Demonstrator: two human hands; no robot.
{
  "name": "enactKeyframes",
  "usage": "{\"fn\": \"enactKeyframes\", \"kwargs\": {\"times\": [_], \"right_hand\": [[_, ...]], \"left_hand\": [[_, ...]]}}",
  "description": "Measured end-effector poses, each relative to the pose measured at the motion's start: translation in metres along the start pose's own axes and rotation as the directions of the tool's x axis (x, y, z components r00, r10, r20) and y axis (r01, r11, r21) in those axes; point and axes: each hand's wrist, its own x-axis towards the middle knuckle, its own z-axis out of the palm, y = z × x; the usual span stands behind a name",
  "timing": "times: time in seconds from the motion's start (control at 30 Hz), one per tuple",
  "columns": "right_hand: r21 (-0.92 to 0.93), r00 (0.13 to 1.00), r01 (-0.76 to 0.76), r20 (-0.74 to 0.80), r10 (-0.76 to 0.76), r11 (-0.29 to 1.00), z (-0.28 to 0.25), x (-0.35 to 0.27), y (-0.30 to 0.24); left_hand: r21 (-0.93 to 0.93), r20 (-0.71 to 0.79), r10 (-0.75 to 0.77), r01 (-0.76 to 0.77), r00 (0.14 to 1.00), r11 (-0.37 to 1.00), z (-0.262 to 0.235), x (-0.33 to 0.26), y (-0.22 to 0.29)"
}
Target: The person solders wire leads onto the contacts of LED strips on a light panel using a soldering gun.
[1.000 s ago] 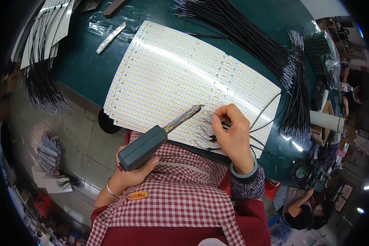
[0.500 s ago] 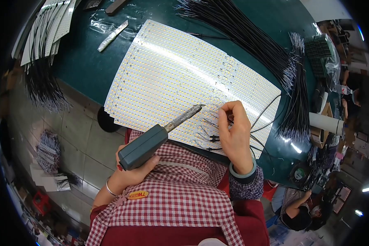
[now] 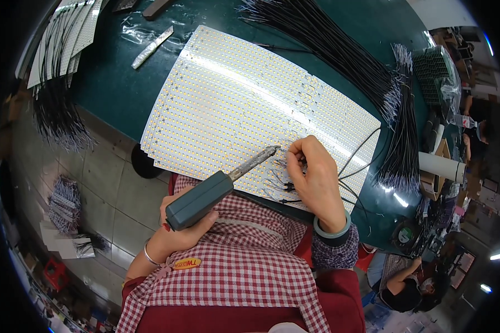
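My left hand (image 3: 178,230) is wrapped round a dark green soldering gun (image 3: 199,201). Its metal tip slants up to the right and ends close to my right fingertips. Under it lies a stack of white LED boards (image 3: 222,105) with rows of small yellow chips. My right hand (image 3: 316,175) is over the boards' near right part, thumb and forefinger pinched on a thin black wire (image 3: 345,185), though the fingers hide the exact grip. Several short black wire ends with bare silvery tips (image 3: 278,180) lie on the board beside that hand.
Bundles of black wires (image 3: 339,50) lie on the green table (image 3: 105,94) at the back and right. A foil-wrapped stick (image 3: 153,48) rests at the back left. More boards with wires (image 3: 66,50) overhang the left side. Another person (image 3: 403,288) works at lower right.
The soldering gun has shifted slightly right, its tip now lower and nearer my right fingertips. My right hand has moved a little left toward the tip.
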Motion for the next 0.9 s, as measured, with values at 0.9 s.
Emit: {"fn": "enactKeyframes", "kwargs": {"times": [0.9], "right_hand": [[-0.024, 0.995, -0.025, 0.098, 0.028, 0.999, -0.009, 0.003, -0.005]], "left_hand": [[-0.109, -0.109, -0.005, -0.007, 0.994, 0.994, -0.005, -0.003, -0.010]]}}
